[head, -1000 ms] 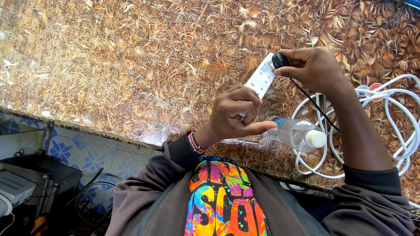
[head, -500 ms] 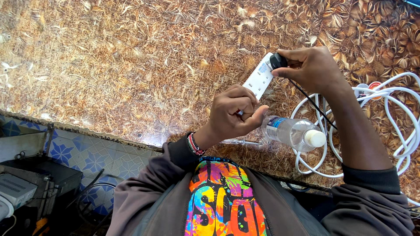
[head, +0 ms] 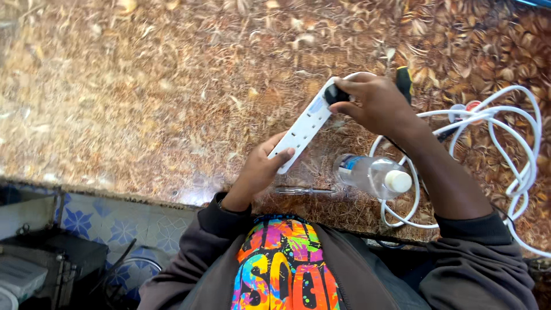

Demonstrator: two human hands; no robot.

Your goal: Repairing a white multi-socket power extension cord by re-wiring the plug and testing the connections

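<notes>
A white power strip (head: 304, 127) is held slantwise above a brown patterned countertop (head: 143, 97). My left hand (head: 261, 166) grips its near end from below, thumb on its lower edge. My right hand (head: 376, 103) pinches a black plug (head: 336, 95) at the strip's far end. A thin black cable runs from the plug under my right wrist.
A clear plastic bottle (head: 373, 175) with a white cap lies on the counter under my right forearm. A small screwdriver (head: 304, 190) lies near the counter's front edge. A coiled white cable (head: 505, 138) sits at the right. A black-handled tool (head: 404, 80) lies behind my right hand.
My left hand has turned over and now holds the strip's near end; before, its fingers were curled in front of the strip. The strip now shows its full length.
</notes>
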